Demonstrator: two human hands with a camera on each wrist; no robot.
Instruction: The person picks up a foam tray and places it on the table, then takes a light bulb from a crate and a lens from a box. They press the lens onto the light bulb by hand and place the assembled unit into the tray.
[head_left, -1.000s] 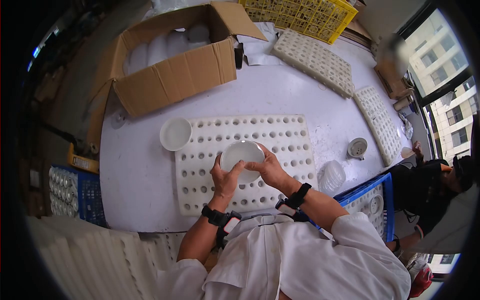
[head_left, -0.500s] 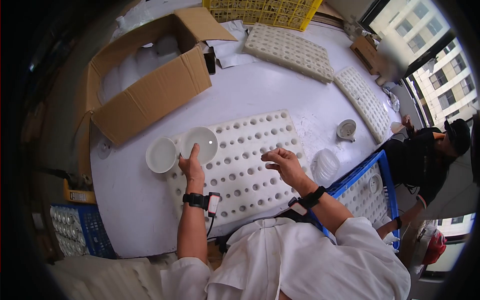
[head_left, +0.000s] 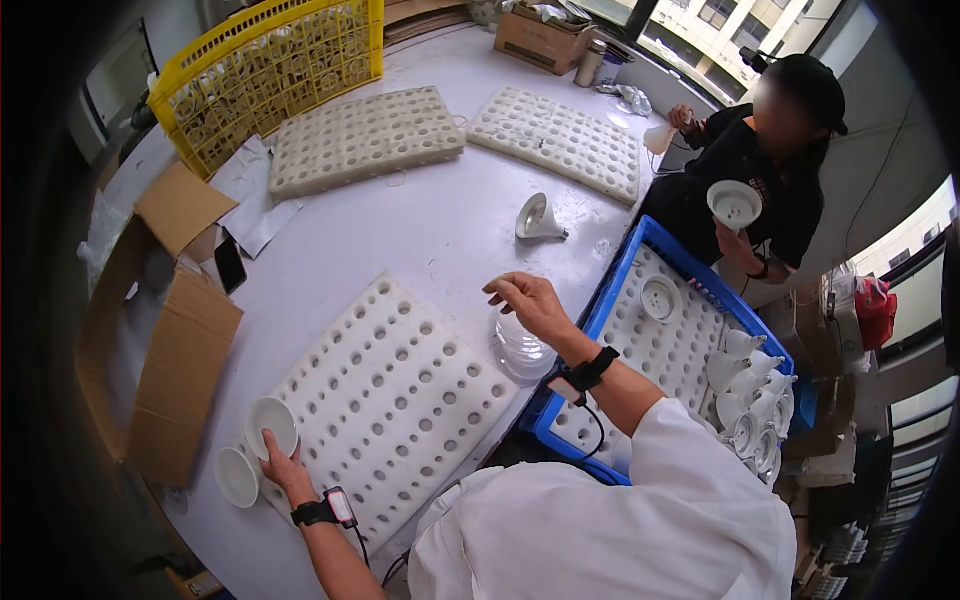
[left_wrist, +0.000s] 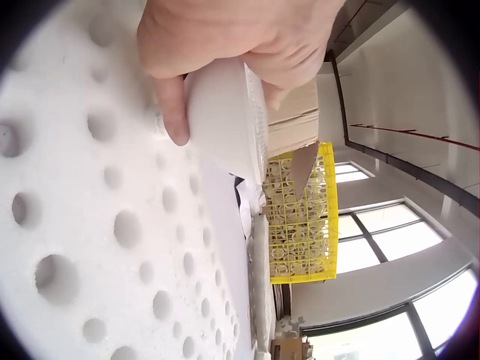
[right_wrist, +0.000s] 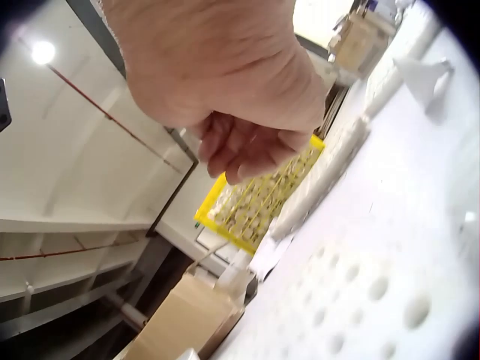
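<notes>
My left hand (head_left: 287,470) grips a white bulb housing (head_left: 277,415), thumb inside its wide round mouth, over the left corner of the white foam board (head_left: 400,390). In the left wrist view the fingers wrap the outside of the housing (left_wrist: 221,112), close over the holes. A second white housing (head_left: 237,478) stands beside it at the board's edge. My right hand (head_left: 533,305) is held up beyond the board's right side with nothing in it, fingers loosely bent. Just below that hand lies a stack of clear plastic covers (head_left: 520,350).
A blue crate (head_left: 590,335) with a foam board and several bulb housings stands on the right. Another housing (head_left: 537,215) lies on the table. Two more foam boards (head_left: 365,140), a yellow crate (head_left: 270,80) and a cardboard box (head_left: 185,370) surround the work. A person (head_left: 770,160) holds a housing.
Both hands were on the housing. The right hand has let go and moved away right; the left has carried the housing to the board's left corner. The head view has turned right.
</notes>
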